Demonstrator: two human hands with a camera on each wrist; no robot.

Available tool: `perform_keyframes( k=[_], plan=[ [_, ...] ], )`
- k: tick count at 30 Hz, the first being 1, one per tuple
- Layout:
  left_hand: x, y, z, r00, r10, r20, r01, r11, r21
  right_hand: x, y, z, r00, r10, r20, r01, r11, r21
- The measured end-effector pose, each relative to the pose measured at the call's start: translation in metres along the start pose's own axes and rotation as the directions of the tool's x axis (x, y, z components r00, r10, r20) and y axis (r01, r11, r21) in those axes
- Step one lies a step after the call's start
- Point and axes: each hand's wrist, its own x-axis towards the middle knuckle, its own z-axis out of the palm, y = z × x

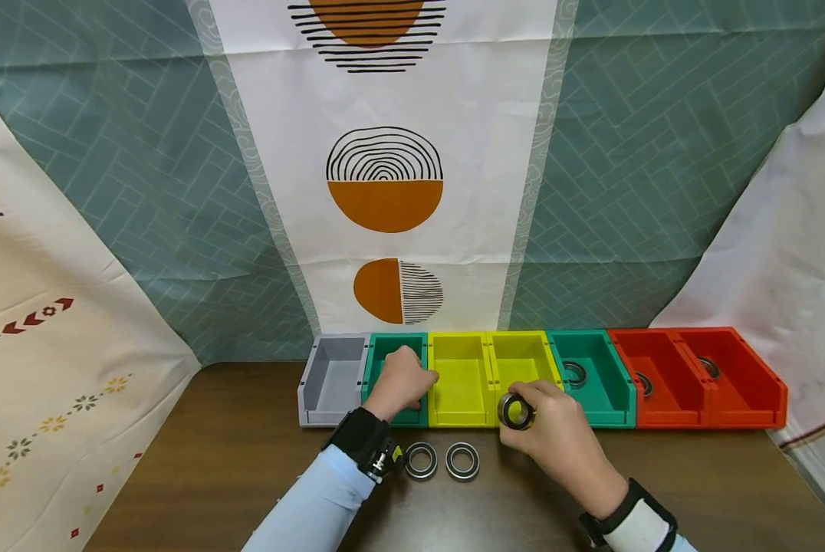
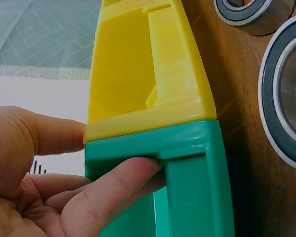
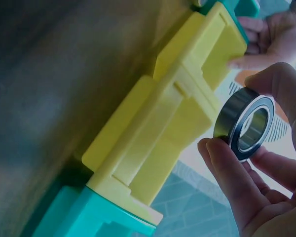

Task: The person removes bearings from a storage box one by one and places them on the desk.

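Observation:
My left hand (image 1: 404,379) is at the left green bin (image 1: 379,353). Its thumb lies at the corner of the neighbouring yellow bin (image 2: 121,64), and its fingers reach inside the green one, gripping the side wall where the two bins meet. Between thumb and fingertips, my right hand (image 1: 560,437) holds a ball bearing (image 3: 232,116), raised in front of the right yellow bin (image 1: 523,351). On the table in front of the bins, two more bearings lie flat: one bearing (image 1: 421,446) near my left wrist, another bearing (image 1: 463,446) to its right.
The bins form one row along the back of the wooden table (image 1: 247,452). A grey bin (image 1: 336,364) stands at the left end. The right green bin (image 1: 602,383) and both red bins (image 1: 737,383) each contain a bearing. Patterned cloth (image 1: 247,153) hangs behind.

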Motion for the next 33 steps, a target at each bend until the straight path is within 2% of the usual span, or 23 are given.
perform_keyframes(
  k=[7, 16, 33],
  plan=[
    [0.001, -0.001, 0.0, 1.0, 0.006, 0.011, -0.006, 1.0, -0.007, -0.011, -0.005, 0.008, 0.988, 0.037, 0.15, -0.036, 0.999, -0.006],
    [0.0, -0.001, 0.0, 1.0, 0.014, -0.001, -0.014, 1.0, -0.009, -0.019, -0.003, 0.018, 0.963, 0.018, 0.267, -0.012, 1.0, -0.023],
    [0.001, -0.003, 0.0, 1.0, 0.014, 0.004, -0.014, 1.0, -0.015, -0.019, 0.004, 0.029, 0.945, 0.009, 0.326, 0.017, 0.997, -0.077]
  ],
)
